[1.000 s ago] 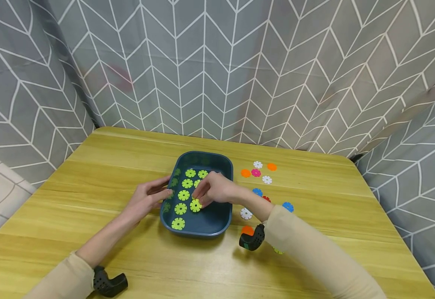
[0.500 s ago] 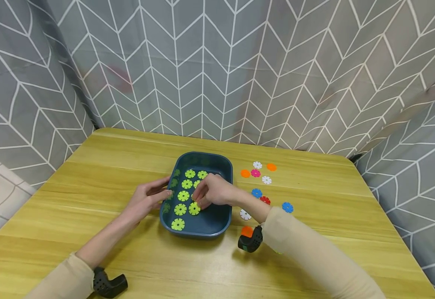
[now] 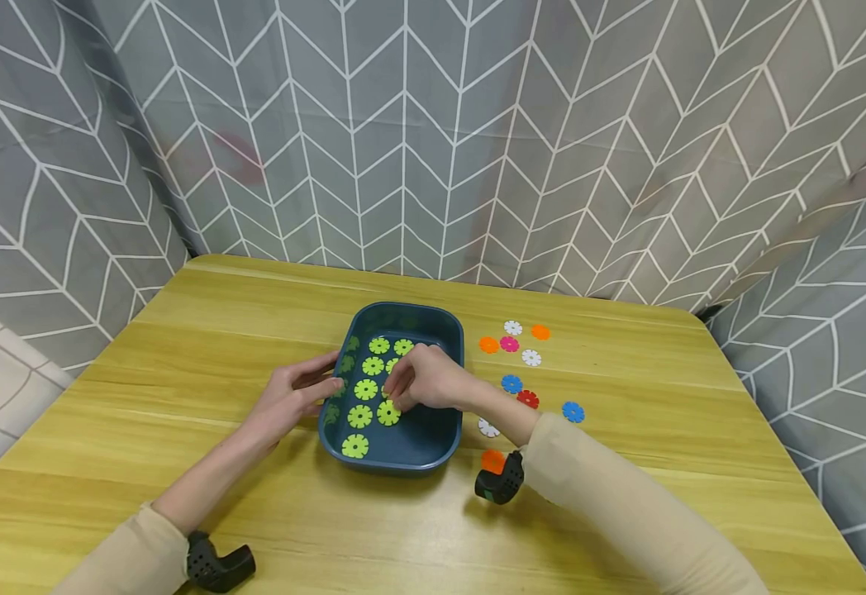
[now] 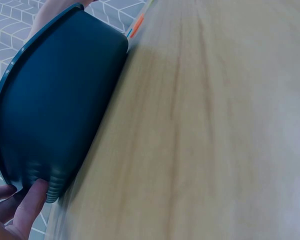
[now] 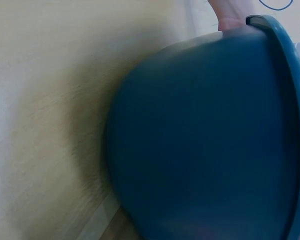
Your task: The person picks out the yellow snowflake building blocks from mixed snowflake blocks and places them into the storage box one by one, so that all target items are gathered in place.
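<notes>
A dark blue plastic basin (image 3: 403,464) stands on the wooden table. My left hand (image 3: 293,388) grips its left side, thumb over the rim; fingers press on the outer wall (image 4: 55,100) in the left wrist view. Inside, my right hand (image 3: 427,378) pinches the upper right edge of a yellow-green notched disc (image 3: 388,413) close to the bottom. To its left, a column of similar yellow-green discs (image 3: 360,416) lies flat, with others in a second column partly hidden by the right hand. In the right wrist view, the basin wall (image 5: 205,135) hides the right fingers.
Loose notched discs lie right of the basin: orange (image 3: 540,332), pink (image 3: 509,344), white (image 3: 531,358), blue (image 3: 573,411) and red (image 3: 528,399). An orange disc (image 3: 492,460) is near the right wrist camera (image 3: 500,479). A patterned curtain (image 3: 433,140) hangs behind the table.
The pinched yellow-green disc has come down a little, to the end of the second column, and now looks flat. My left hand and the basin have stayed put.
</notes>
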